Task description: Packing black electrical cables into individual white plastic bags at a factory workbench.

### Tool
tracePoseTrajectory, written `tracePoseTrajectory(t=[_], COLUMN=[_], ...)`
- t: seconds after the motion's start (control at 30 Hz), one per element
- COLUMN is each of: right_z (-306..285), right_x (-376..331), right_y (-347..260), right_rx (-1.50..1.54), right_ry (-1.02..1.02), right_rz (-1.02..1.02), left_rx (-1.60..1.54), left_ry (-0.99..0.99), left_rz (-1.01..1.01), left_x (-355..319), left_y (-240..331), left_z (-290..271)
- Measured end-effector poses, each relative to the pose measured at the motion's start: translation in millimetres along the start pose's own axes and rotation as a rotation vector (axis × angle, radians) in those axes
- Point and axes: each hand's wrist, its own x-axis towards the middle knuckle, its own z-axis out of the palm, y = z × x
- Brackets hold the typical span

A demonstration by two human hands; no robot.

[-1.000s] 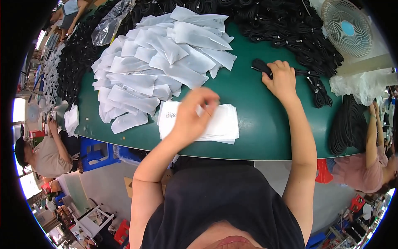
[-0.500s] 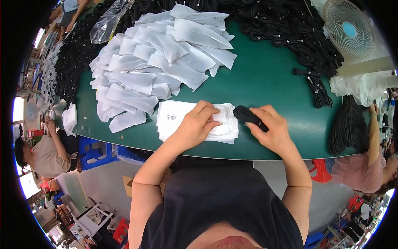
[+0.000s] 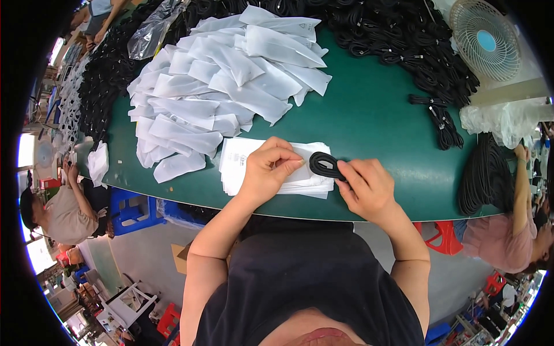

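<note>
A coiled black cable [image 3: 324, 166] is in my right hand [image 3: 369, 187], thumb and fingers closed round its near-right end. The loop end of the coil lies over the right part of a stack of flat white plastic bags [image 3: 234, 164] at the table's front edge. My left hand [image 3: 266, 172] is over the same stack, thumb and forefinger pinched at the opening of the top bag, close to the cable's loop. The stack's middle is partly hidden beneath this hand.
A heap of filled white bags [image 3: 202, 86] covers the left and middle of the green table [image 3: 369, 104]. Black coiled cables [image 3: 392, 34] pile along the back; a few coils [image 3: 441, 124] lie right. A fan [image 3: 485, 40] stands far right. Co-workers sit on both sides.
My right hand has moved slightly left, bringing the cable's loop over the bag stack and turning its coil into view. My left hand's fingers have lifted a little at the top bag.
</note>
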Motion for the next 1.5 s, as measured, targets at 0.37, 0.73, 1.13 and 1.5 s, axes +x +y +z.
tracePoseTrajectory(t=[0.37,0.73,1.13,1.5], right_z=[-20.1,-18.7,-21.3,-25.6], right_x=[20.5,24.8,34.9,63.9], right_y=[-10.9,-15.3,-17.8,-11.5], right_rx=[-0.469,-0.319,-0.036,0.210], right_ry=[-0.085,-0.194,-0.205,0.178], right_rz=[-0.369,-0.394,-0.243,-0.291], left_rx=[-0.187,-0.038,0.027,-0.151], left_ry=[0.073,0.076,0.093,-0.174], left_rz=[-0.044,0.121,0.296,0.363], left_x=[-3.2,-6.3,-5.6,-0.4], left_y=[5.1,1.1,2.4,54.7], left_z=[8.8,12.8,11.6,18.2])
